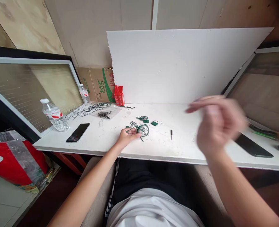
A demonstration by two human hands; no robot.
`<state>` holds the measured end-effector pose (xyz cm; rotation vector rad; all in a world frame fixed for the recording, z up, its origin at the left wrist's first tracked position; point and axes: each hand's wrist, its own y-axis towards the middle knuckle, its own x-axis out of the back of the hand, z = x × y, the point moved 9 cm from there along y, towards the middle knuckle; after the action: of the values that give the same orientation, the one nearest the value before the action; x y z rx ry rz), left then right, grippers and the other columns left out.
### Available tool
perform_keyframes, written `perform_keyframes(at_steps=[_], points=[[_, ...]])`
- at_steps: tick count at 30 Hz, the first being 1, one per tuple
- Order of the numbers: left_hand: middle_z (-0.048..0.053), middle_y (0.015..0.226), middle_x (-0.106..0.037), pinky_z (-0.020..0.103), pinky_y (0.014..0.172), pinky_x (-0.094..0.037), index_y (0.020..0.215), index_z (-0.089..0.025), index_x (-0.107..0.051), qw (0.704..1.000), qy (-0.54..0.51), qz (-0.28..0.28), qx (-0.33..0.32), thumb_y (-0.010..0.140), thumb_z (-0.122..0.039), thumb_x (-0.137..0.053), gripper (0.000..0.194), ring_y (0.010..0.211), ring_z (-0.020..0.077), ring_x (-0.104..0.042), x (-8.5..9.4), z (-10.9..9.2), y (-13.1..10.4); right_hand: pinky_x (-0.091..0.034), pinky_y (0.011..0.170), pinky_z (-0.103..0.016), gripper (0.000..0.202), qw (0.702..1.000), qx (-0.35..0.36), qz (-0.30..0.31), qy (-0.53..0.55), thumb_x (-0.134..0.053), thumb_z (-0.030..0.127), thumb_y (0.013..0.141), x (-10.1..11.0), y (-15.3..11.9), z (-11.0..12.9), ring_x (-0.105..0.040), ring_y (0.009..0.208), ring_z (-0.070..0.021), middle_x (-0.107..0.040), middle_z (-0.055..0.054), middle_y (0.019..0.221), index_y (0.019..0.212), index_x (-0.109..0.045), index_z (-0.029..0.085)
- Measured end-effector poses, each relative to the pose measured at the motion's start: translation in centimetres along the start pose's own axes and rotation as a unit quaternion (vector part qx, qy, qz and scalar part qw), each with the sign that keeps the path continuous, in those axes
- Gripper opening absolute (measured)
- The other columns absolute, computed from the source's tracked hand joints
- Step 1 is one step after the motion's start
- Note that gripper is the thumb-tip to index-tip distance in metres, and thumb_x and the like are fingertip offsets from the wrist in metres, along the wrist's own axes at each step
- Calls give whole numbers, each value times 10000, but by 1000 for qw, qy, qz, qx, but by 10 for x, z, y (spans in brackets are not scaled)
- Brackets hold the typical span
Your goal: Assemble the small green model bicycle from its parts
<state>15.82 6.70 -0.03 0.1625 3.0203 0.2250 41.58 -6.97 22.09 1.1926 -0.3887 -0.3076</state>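
Observation:
My left hand rests at the table's front half, closed on a small green model bicycle with a spoked wheel toward the right. Just behind it lie a loose green wheel and a small green block. A short black screwdriver-like tool lies to the right of the bicycle. My right hand is raised over the right side of the table, smeared by motion. Its fingers are too blurred to show whether they hold anything.
At the back left are dark green part frames, a clear bag, a red box and a carton. Two water bottles stand left. Phones lie on both sides. A white board leans behind.

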Motion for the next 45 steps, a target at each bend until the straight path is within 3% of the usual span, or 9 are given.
perform_keyframes(at_steps=[2, 4, 5, 9, 14, 20, 31, 37, 45], points=[[121, 958, -809, 369, 883, -577, 876, -130, -806, 1000, -9, 0, 3, 583, -362, -1033, 437, 890, 241, -739, 0, -2, 0, -582, 876, -409, 218, 994, -81, 69, 18, -585, 372, 1094, -34, -23, -38, -723, 966, -226, -770, -61, 1008, 1048, -750, 237], [127, 988, -818, 382, 913, -583, 894, -133, -817, 1000, -20, 2, 2, 597, -358, -1029, 429, 922, 252, -746, 0, -3, 0, -585, 827, -400, 192, 967, -196, 152, 51, -624, 376, 1052, -74, -60, -84, -740, 1025, -252, -782, -95, 1146, 1086, -744, 230], [126, 998, -821, 387, 924, -586, 907, -135, -822, 1000, -27, 7, 3, 609, -359, -1024, 424, 933, 255, -749, 0, -3, 0, -587, 836, -410, 193, 957, -235, 157, 60, -626, 370, 1037, -87, -77, -102, -740, 1048, -263, -780, -107, 1164, 1090, -738, 222], [117, 1023, -827, 406, 960, -592, 951, -144, -832, 998, -63, 21, 3, 645, -354, -1011, 412, 940, 250, -756, 3, -1, 4, -578, 905, -420, 229, 941, -254, 212, 66, -596, 321, 1031, -118, -119, -122, -705, 1123, -258, -725, -109, 1309, 1223, -689, 239], [97, 1063, -818, 353, 943, -563, 982, -158, -827, 993, -111, 0, 28, 666, -337, -1005, 404, 945, 218, -758, 20, 1, 9, -519, 1053, -507, 383, 948, -155, 274, -46, -484, 165, 1023, -123, -126, -109, -642, 1196, -299, -709, -140, 1287, 1383, -605, 207], [89, 1001, -810, 333, 898, -534, 906, -149, -803, 988, -142, -30, 48, 603, -323, -1033, 418, 918, 211, -760, 30, 2, 10, -490, 1110, -530, 404, 891, -104, 408, -171, -464, 135, 1043, -140, -150, -130, -526, 1392, -348, -661, -159, 1466, 1368, -696, 191], [38, 984, -784, 287, 925, -501, 917, -184, -791, 986, -157, -46, 41, 679, -332, -1000, 349, 962, 171, -731, 34, 2, 7, -492, 1050, -445, 277, 894, -123, 384, -198, -528, 209, 1072, -136, -148, -126, -598, 1242, -332, -755, -138, 1299, 1214, -764, 178], [56, 1064, -784, 294, 995, -508, 932, -188, -771, 976, -200, -68, 57, 644, -327, -1026, 409, 1090, 209, -742, 41, 9, 11, -485, 1043, -439, 229, 898, -129, 378, -183, -551, 223, 1064, -136, -149, -126, -596, 1215, -323, -760, -126, 1267, 1189, -738, 185], [53, 1095, -766, 283, 923, -505, 914, -183, -741, 970, -217, -89, 65, 647, -331, -1028, 419, 1066, 191, -741, 41, 5, 9, -489, 1034, -441, 233, 898, -122, 379, -190, -550, 247, 1067, -135, -149, -123, -593, 1241, -330, -745, -140, 1270, 1208, -726, 188]])
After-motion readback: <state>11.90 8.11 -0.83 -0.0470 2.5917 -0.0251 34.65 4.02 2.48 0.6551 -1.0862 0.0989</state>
